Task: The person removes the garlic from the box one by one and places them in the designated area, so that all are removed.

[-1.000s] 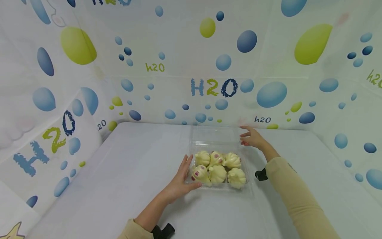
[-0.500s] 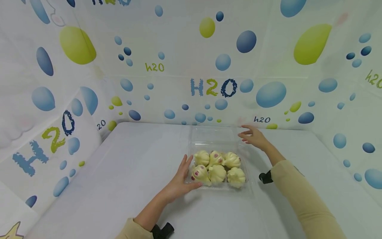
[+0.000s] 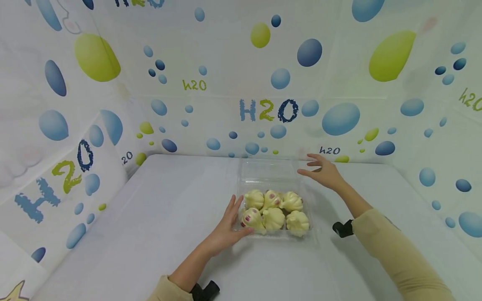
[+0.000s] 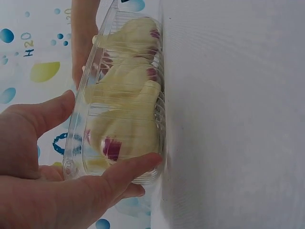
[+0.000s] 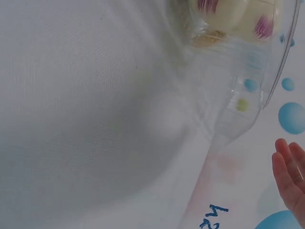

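A clear plastic box (image 3: 314, 213) holds several pale garlic bulbs (image 3: 273, 218), some with purple patches. Its transparent lid (image 3: 269, 170) stands folded back at the far side. My left hand (image 3: 224, 233) spans the box's near left corner, thumb and fingers spread; in the left wrist view the fingers of that hand (image 4: 71, 176) touch the box's wall. Beyond the box's right side, my right hand (image 3: 324, 172) hovers by the lid's right edge, fingers loosely spread and holding nothing. The right wrist view shows part of that hand (image 5: 291, 176) near the lid (image 5: 238, 107).
The box rests on a white table (image 3: 169, 200). Behind it rises a white backdrop (image 3: 226, 50) printed with blue and green drops and "H2O" lettering. A black wrist camera (image 3: 343, 229) juts from the right sleeve, another (image 3: 206, 291) from the left.
My right hand has shifted slightly to the right and its sleeve has moved outward, its fingers now spread wider. My left hand and the box stay where they were.
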